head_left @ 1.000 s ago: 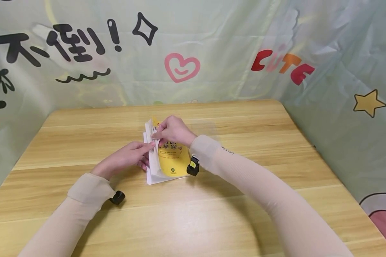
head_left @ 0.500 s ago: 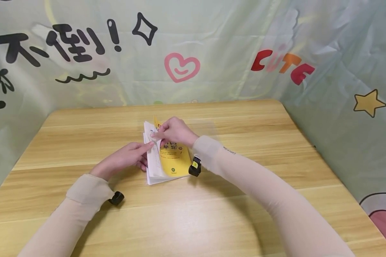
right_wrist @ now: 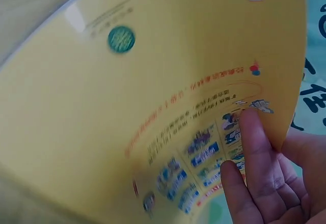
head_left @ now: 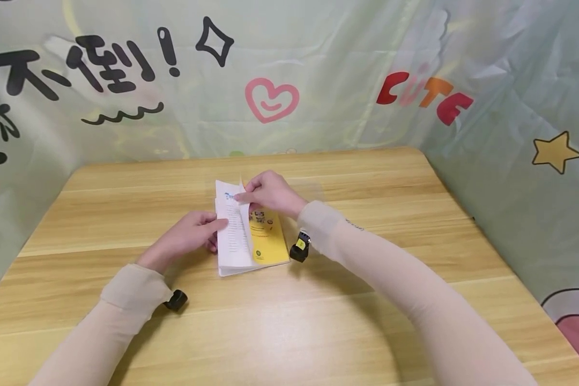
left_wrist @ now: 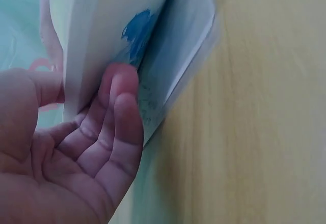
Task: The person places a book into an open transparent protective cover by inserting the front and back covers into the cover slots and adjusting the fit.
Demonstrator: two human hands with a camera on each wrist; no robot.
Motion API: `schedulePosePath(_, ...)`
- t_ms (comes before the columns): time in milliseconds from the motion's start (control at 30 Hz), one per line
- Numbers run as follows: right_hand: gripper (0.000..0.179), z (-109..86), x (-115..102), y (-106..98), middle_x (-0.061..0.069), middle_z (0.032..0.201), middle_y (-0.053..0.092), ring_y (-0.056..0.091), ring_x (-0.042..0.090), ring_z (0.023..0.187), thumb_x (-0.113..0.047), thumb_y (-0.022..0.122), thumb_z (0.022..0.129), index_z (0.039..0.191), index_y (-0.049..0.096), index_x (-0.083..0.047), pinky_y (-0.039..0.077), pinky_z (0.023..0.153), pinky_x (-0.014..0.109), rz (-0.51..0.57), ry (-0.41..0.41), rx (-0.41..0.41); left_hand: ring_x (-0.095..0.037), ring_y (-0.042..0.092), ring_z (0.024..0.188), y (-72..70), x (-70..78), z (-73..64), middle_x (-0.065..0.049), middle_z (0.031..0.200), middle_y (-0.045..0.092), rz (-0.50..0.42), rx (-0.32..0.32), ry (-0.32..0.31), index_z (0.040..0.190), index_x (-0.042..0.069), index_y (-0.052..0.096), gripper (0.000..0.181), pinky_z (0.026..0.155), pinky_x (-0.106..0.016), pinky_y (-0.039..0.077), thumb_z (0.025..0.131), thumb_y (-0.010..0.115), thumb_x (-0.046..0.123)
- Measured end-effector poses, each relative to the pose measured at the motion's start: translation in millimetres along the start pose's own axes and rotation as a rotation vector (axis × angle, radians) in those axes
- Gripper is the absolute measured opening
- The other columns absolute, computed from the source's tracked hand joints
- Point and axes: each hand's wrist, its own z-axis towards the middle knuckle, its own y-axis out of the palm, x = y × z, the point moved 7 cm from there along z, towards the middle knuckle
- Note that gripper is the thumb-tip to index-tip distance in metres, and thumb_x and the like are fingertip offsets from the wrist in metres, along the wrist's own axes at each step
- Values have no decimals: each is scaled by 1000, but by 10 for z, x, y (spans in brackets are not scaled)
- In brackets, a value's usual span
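Observation:
A paperback book (head_left: 234,236) with white printed pages and a yellow cover (head_left: 270,244) lies opened on the table in the head view. My left hand (head_left: 188,233) grips its left edge, thumb on the page and fingers underneath. In the left wrist view, the thumb and fingers of the left hand (left_wrist: 81,158) stand on either side of a block of pages (left_wrist: 86,46). My right hand (head_left: 272,192) pinches the lifted right-hand leaves together with the cover near the top. Up close in the right wrist view, the yellow cover (right_wrist: 153,56) bends above the fingers (right_wrist: 254,147).
The book rests on a wood-grain table (head_left: 289,321) with rounded corners. A printed cloth (head_left: 342,64) with letters, a heart and a star hangs behind and beside it. A faint translucent patch (head_left: 313,190) shows right of the right hand.
The right hand has moved slightly right with the lifted leaves, so a wider printed page lies exposed. The left thumb has drawn a little left and down along the page.

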Motion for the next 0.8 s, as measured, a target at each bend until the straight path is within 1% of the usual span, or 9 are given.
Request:
schedulePosePath(100,21,-48,-17,-106,4,85,77,78,30,89,-25,81,98,92,76,-5,61,83,38,-16,-16,37,-15,69,81,-13,5,-1,-11,98,78,16,38,-14,127,-7,66,40,75,-28,61,114,50,27)
schedulePosePath(167,21,-79,-15,-172,3,83,77,78,33,92,-25,82,98,91,76,-6,57,77,35,-23,-21,54,-14,69,80,-19,2,-8,-12,99,79,23,56,-28,128,-8,66,42,74,-28,60,114,51,28)
schedulePosePath(233,21,-108,-5,-237,2,81,75,78,34,91,-26,82,97,90,76,-7,53,71,30,-27,-25,69,-14,69,79,-24,-7,-14,-12,99,79,29,69,-45,127,-7,67,42,73,-28,60,113,52,29)
schedulePosePath(300,22,-133,13,-298,1,79,74,76,32,89,-26,83,97,89,76,-7,52,69,28,-33,-29,82,-15,69,78,-30,-13,-27,-11,98,79,41,76,-50,125,-7,68,41,73,-29,60,113,52,29)
schedulePosePath(400,22,-170,41,-388,0,77,72,74,32,88,-27,82,97,89,76,-7,52,69,29,-33,-36,100,-16,69,78,-48,-22,-37,-12,97,78,58,96,-57,121,-7,69,39,72,-30,60,112,53,28)
schedulePosePath(467,23,-193,62,-439,0,76,72,75,34,89,-27,82,97,89,75,-7,54,73,33,-28,-35,107,-16,69,78,-61,-29,-49,-12,97,78,70,108,-60,119,-6,70,39,72,-31,59,112,53,28)
schedulePosePath(533,25,-219,80,-485,0,73,71,75,37,91,-29,82,97,87,75,-7,54,74,37,-31,-34,113,-17,68,77,-82,-43,-57,-11,96,78,85,124,-69,116,-5,70,38,72,-31,58,111,53,29)
schedulePosePath(667,28,-263,115,-555,1,69,69,78,32,87,-31,82,97,84,73,-7,54,74,37,-44,-32,114,-17,67,76,-122,-76,-90,-7,91,76,122,145,-88,108,-2,72,37,71,-30,56,110,54,30)
schedulePosePath(800,28,-306,146,-618,1,75,74,79,24,79,-31,82,97,85,74,-7,56,75,32,-48,-34,112,-18,66,75,-150,-106,-116,-5,86,72,134,153,-106,101,1,71,35,71,-30,55,109,53,30)
